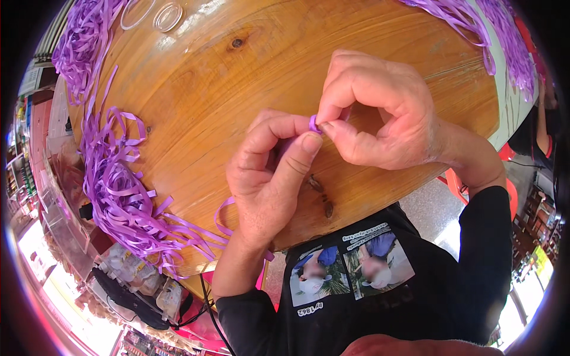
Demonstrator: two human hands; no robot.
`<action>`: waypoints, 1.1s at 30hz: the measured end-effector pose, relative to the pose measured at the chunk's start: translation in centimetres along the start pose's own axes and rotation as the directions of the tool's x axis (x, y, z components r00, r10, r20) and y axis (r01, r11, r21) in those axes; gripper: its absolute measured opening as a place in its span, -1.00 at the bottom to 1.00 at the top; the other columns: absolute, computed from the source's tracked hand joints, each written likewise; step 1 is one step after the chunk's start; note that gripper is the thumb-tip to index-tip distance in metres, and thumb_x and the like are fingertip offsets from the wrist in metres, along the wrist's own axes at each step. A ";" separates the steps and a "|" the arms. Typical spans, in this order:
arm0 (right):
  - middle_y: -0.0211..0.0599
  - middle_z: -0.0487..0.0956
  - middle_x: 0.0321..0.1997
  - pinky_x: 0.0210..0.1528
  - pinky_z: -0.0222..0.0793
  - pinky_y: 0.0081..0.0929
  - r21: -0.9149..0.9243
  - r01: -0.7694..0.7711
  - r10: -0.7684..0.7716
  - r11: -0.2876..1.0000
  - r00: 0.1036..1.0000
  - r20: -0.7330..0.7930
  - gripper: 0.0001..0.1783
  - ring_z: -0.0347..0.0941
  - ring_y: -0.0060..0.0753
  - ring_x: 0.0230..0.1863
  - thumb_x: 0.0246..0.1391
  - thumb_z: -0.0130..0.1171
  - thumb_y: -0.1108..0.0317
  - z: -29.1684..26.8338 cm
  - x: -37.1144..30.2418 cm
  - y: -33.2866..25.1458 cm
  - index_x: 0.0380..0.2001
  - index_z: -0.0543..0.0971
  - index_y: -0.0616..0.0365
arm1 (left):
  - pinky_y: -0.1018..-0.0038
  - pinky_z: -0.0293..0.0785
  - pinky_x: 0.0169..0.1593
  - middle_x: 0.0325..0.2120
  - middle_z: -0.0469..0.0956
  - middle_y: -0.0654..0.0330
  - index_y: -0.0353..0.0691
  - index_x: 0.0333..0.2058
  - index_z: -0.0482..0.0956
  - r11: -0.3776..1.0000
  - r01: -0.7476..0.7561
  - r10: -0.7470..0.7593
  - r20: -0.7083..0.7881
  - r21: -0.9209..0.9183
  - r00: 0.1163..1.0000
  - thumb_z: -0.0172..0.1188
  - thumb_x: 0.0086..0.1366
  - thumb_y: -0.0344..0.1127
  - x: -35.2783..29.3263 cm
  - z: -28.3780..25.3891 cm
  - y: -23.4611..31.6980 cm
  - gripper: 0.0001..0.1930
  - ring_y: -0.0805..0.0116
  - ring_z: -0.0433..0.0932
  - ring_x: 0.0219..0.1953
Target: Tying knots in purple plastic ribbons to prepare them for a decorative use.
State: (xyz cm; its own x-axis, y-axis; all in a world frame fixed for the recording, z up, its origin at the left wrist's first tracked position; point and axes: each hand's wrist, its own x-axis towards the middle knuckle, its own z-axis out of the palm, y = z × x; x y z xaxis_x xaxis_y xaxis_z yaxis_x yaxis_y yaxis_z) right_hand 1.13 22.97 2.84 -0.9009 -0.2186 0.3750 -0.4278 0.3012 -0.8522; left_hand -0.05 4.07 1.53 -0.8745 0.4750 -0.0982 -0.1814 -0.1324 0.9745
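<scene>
A purple ribbon (313, 124) is bent into a small loop between my two hands, above the wooden table. My left hand (270, 166) pinches it between thumb and forefinger. From the other side, my right hand (380, 110) grips the same loop with thumb and fingertips. Part of the ribbon is hidden by the fingers. Near my left wrist hangs a thin purple ribbon strand (221, 216), and I cannot tell whether it joins the loop.
Heaps of purple ribbon lie along the left edge (122, 196), at the far left (83, 44) and at the far right (504, 44) of the wooden table (196, 118). Clear round rings (168, 16) rest at the far side. Bagged goods (133, 273) stand below the table's left edge.
</scene>
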 end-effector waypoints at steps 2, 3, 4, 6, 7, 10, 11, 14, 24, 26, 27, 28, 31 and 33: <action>-0.36 0.45 -0.52 -0.48 0.24 -0.59 0.032 -0.059 0.060 0.998 0.998 -0.007 -0.86 0.37 -0.48 -0.48 -0.21 0.17 0.62 0.0 -0.1 -0.1 -0.50 0.49 0.18 | 0.72 0.20 -0.35 -0.42 0.39 0.33 -0.37 -0.30 0.54 0.999 -0.039 0.039 0.005 0.032 0.999 0.18 0.19 -0.54 0.1 0.1 0.0 -0.90 0.65 0.30 -0.42; -0.37 0.45 -0.52 -0.47 0.24 -0.60 0.073 -0.111 0.113 0.991 0.993 -0.023 -0.87 0.37 -0.51 -0.48 -0.19 0.16 0.61 0.0 -0.1 -0.1 -0.50 0.49 0.19 | 0.73 0.20 -0.36 -0.44 0.38 0.34 -0.37 -0.29 0.54 0.995 -0.071 0.071 0.006 0.070 0.997 0.19 0.19 -0.55 0.1 0.1 0.0 -0.89 0.65 0.29 -0.43; -0.37 0.45 -0.52 -0.47 0.24 -0.60 0.064 -0.118 0.119 0.991 0.993 -0.011 -0.87 0.37 -0.51 -0.48 -0.19 0.16 0.61 0.0 -0.1 -0.1 -0.50 0.49 0.19 | 0.73 0.20 -0.36 -0.44 0.38 0.34 -0.37 -0.29 0.54 0.995 -0.071 0.071 0.006 0.070 0.997 0.19 0.19 -0.55 0.1 0.1 0.0 -0.89 0.65 0.29 -0.43; -0.37 0.44 -0.51 -0.46 0.23 -0.63 0.060 -0.132 0.131 0.989 0.991 0.019 -0.90 0.36 -0.56 -0.48 -0.16 0.15 0.60 0.0 -0.1 -0.1 -0.50 0.49 0.19 | 0.75 0.21 -0.35 -0.44 0.41 0.38 -0.36 -0.25 0.55 0.996 -0.053 0.054 -0.008 0.072 0.999 0.19 0.19 -0.54 0.0 0.1 0.2 -0.86 0.68 0.29 -0.44; -0.37 0.44 -0.51 -0.46 0.23 -0.63 0.061 -0.132 0.131 0.989 0.991 0.020 -0.90 0.36 -0.56 -0.48 -0.16 0.15 0.60 0.0 -0.1 -0.1 -0.50 0.49 0.19 | 0.75 0.21 -0.35 -0.44 0.41 0.38 -0.36 -0.25 0.55 0.996 -0.052 0.052 -0.001 0.070 0.999 0.19 0.19 -0.54 -0.2 0.2 0.3 -0.86 0.68 0.29 -0.44; -0.37 0.44 -0.51 -0.46 0.23 -0.64 0.077 -0.119 0.118 0.990 0.993 0.021 -0.90 0.36 -0.56 -0.48 -0.15 0.15 0.59 0.1 0.0 0.1 -0.49 0.49 0.20 | 0.78 0.21 -0.36 -0.45 0.45 0.43 -0.35 -0.23 0.56 0.994 0.101 -0.104 -0.118 -0.033 0.988 0.20 0.20 -0.52 -1.0 0.6 0.7 -0.85 0.72 0.30 -0.44; -0.37 0.44 -0.50 -0.46 0.23 -0.64 0.084 -0.122 0.121 0.989 0.993 0.016 -0.91 0.36 -0.56 -0.48 -0.14 0.15 0.59 0.1 0.0 0.1 -0.49 0.49 0.20 | 0.78 0.22 -0.36 -0.45 0.46 0.43 -0.35 -0.22 0.56 0.995 0.091 -0.095 -0.109 -0.034 0.990 0.20 0.20 -0.51 -1.0 0.5 0.7 -0.85 0.73 0.30 -0.44; -0.37 0.45 -0.48 -0.46 0.22 -0.65 0.096 -0.136 0.135 0.986 0.991 0.013 -0.93 0.36 -0.57 -0.48 -0.12 0.14 0.58 0.0 0.0 0.2 -0.49 0.49 0.21 | 0.79 0.22 -0.37 -0.46 0.46 0.44 -0.34 -0.22 0.56 0.993 0.101 -0.107 -0.114 -0.061 0.988 0.20 0.21 -0.50 -1.1 0.4 0.9 -0.84 0.74 0.30 -0.45; -0.34 0.51 -0.35 -0.36 0.26 -0.55 -0.237 0.256 -0.247 0.937 0.967 0.066 -0.68 0.38 -0.43 -0.40 -0.11 0.26 0.46 -0.6 0.8 0.5 -0.20 0.56 0.25 | 0.76 0.21 -0.37 -0.48 0.45 0.44 -0.34 -0.23 0.57 0.990 0.116 -0.127 -0.156 -0.076 0.980 0.20 0.22 -0.49 -1.2 0.2 0.6 -0.86 0.73 0.28 -0.45; -0.36 0.51 -0.34 -0.35 0.27 -0.50 -0.293 0.360 -0.335 0.886 0.933 0.132 -0.58 0.38 -0.39 -0.40 -0.21 0.29 0.41 -0.4 0.7 0.7 -0.17 0.57 0.26 | 0.75 0.21 -0.38 -0.51 0.44 0.42 -0.34 -0.25 0.57 0.995 0.070 -0.080 -0.147 -0.069 0.986 0.19 0.22 -0.50 -0.9 0.3 0.1 -0.87 0.70 0.29 -0.47; -0.36 0.51 -0.35 -0.34 0.27 -0.48 -0.349 0.433 -0.376 0.831 0.900 0.222 -0.55 0.38 -0.39 -0.41 -0.25 0.29 0.39 -0.4 0.5 0.7 -0.17 0.58 0.26 | 0.73 0.21 -0.40 -0.53 0.44 0.40 -0.35 -0.27 0.57 0.997 0.030 -0.039 -0.144 -0.064 0.989 0.18 0.22 -0.51 -0.8 0.4 -0.1 -0.89 0.68 0.29 -0.48; -0.37 0.51 -0.36 -0.34 0.27 -0.47 -0.337 0.416 -0.372 0.845 0.909 0.190 -0.52 0.38 -0.38 -0.41 -0.29 0.29 0.38 -0.4 0.4 0.7 -0.17 0.58 0.26 | 0.73 0.21 -0.40 -0.53 0.44 0.40 -0.35 -0.27 0.57 0.998 0.029 -0.038 -0.144 -0.064 0.989 0.18 0.22 -0.51 -0.7 0.4 -0.3 -0.89 0.68 0.29 -0.48; -0.40 0.48 -0.42 -0.35 0.25 -0.46 -0.370 0.432 -0.394 0.822 0.902 0.179 -0.56 0.36 -0.41 -0.41 -0.37 0.28 0.39 -0.5 -0.2 0.7 -0.26 0.61 0.25 | 0.67 0.20 -0.45 -0.59 0.43 0.33 -0.36 -0.33 0.58 0.986 -0.090 0.100 -0.065 0.140 0.993 0.20 0.19 -0.53 -0.5 0.1 -0.2 -0.93 0.60 0.31 -0.53; -0.41 0.46 -0.46 -0.35 0.25 -0.44 -0.380 0.417 -0.380 0.826 0.909 0.171 -0.62 0.35 -0.40 -0.43 -0.39 0.30 0.40 -0.7 -0.5 0.7 -0.34 0.61 0.24 | 0.60 0.18 -0.50 -0.63 0.41 0.29 -0.35 -0.39 0.59 0.903 -0.178 0.193 0.000 0.391 0.981 0.22 0.15 -0.54 -0.5 -0.2 0.2 -0.96 0.54 0.30 -0.58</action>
State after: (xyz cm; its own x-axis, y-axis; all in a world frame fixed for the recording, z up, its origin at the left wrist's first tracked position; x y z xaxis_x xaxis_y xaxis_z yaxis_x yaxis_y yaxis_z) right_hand 1.22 23.96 2.38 -0.6439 -0.4716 0.6025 -0.7565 0.5102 -0.4091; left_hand 0.28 3.64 1.73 -0.8929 0.4408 0.0917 0.1677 0.1365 0.9764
